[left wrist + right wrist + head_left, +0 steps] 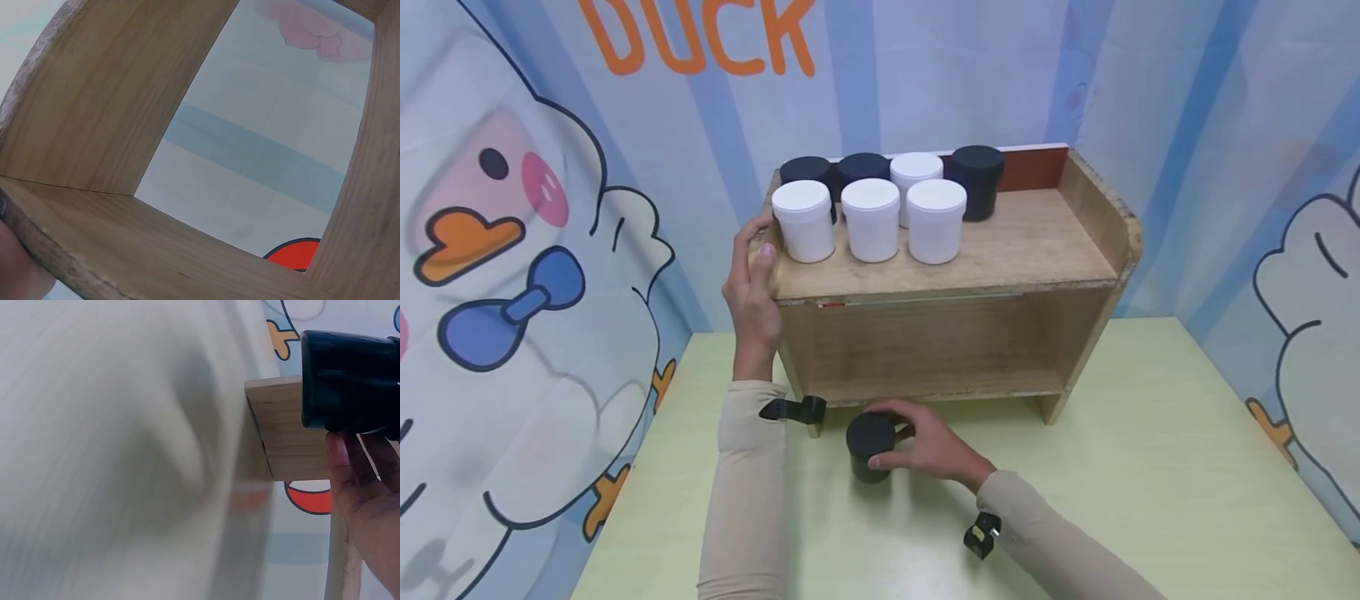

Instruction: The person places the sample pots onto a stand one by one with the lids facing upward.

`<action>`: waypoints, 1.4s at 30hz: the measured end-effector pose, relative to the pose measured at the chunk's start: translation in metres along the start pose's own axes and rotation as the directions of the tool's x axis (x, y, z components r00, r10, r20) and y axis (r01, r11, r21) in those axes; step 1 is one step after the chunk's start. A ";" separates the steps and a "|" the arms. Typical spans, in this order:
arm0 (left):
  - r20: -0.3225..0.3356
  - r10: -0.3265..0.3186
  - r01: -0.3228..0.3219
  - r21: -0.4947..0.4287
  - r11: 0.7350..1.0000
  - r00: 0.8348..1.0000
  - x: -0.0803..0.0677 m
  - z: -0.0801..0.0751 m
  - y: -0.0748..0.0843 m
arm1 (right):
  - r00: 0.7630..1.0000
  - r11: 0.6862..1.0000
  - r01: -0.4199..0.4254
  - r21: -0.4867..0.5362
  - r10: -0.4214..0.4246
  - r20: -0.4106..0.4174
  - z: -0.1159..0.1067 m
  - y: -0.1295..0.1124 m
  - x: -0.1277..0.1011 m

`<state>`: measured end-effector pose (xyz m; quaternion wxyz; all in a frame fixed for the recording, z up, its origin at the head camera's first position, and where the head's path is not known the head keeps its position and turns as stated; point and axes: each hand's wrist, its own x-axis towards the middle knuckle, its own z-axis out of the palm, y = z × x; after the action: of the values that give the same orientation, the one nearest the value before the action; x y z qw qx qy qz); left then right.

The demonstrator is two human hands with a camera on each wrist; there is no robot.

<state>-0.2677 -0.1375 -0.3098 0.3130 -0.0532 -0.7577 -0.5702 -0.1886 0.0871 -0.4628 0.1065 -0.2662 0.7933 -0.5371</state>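
Note:
In the head view my right hand (936,443) grips a black lidded jar (870,446), thumb on its near side and fingers on the far side. The jar is upright, low in front of a small wooden shelf (940,275). From the right wrist, the jar (350,384) shows its base apart from the table surface. My left hand (752,292) holds the shelf's upper left side panel, thumb on top near the front corner. The left wrist view shows the shelf's bare wooden compartment (112,94) and a blurred bit of hand (22,265).
On the shelf's top stand three white lidded jars in front, one of them the white jar (870,221). Behind them are another white jar (916,171) and three black ones, including the black jar (977,183). A pale green table (1150,467) lies beneath; a duck-print curtain surrounds it.

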 end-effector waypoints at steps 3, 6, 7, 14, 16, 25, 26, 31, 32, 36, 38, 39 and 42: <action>0.002 -0.001 0.001 0.000 1.000 1.000 0.000 0.000 0.000 | 1.000 1.000 -0.005 0.010 0.005 -0.011 -0.003 -0.002 -0.001; 0.002 0.001 -0.001 -0.002 1.000 1.000 -0.001 0.000 0.000 | 1.000 1.000 -0.008 0.020 0.008 -0.014 -0.005 -0.004 -0.002; 0.002 0.002 -0.002 -0.003 1.000 1.000 -0.001 0.000 -0.001 | 1.000 1.000 -0.007 0.020 0.008 -0.015 -0.005 -0.004 -0.002; 0.002 0.003 -0.003 0.004 1.000 1.000 -0.001 0.000 -0.002 | 0.999 1.000 0.000 0.018 0.001 -0.032 -0.010 -0.004 -0.002; 0.004 0.000 0.000 0.003 1.000 1.000 -0.001 0.000 -0.002 | 0.999 1.000 0.006 0.018 -0.005 -0.041 -0.012 -0.006 -0.002; 0.007 0.003 -0.003 0.004 1.000 1.000 0.000 0.000 -0.001 | 0.994 0.999 0.051 0.017 -0.049 -0.094 -0.023 -0.017 -0.001; 0.007 0.002 -0.002 0.005 1.000 1.000 0.000 0.000 -0.001 | 0.994 0.998 0.053 0.019 -0.051 -0.097 -0.024 -0.018 -0.001; 0.010 0.003 -0.003 0.004 1.000 1.000 0.000 0.000 -0.001 | 0.992 0.997 0.065 0.036 -0.060 -0.111 -0.030 -0.022 -0.001; 0.009 0.003 -0.003 0.004 1.000 1.000 0.000 0.000 -0.001 | 0.991 0.997 0.069 0.040 -0.064 -0.114 -0.031 -0.023 -0.001; 0.002 0.007 -0.007 0.005 1.000 1.000 0.000 0.000 -0.001 | 0.989 0.996 0.080 0.044 -0.074 -0.127 -0.034 -0.027 0.000; -0.001 0.011 -0.011 0.003 1.000 1.000 0.000 0.000 0.000 | 0.988 0.995 0.088 0.044 -0.081 -0.135 -0.036 -0.029 0.001; -0.001 0.012 -0.012 0.004 1.000 1.000 0.000 0.000 0.000 | 0.987 0.995 0.091 0.045 -0.084 -0.138 -0.037 -0.030 0.001; -0.001 0.010 -0.010 0.002 1.000 1.000 0.000 0.000 0.001 | 0.985 0.994 0.099 0.051 -0.091 -0.145 -0.038 -0.032 0.001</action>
<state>-0.2673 -0.1374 -0.3092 0.3160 -0.0565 -0.7578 -0.5680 -0.1972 0.1080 -0.4184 0.0316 -0.2617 0.7693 -0.5820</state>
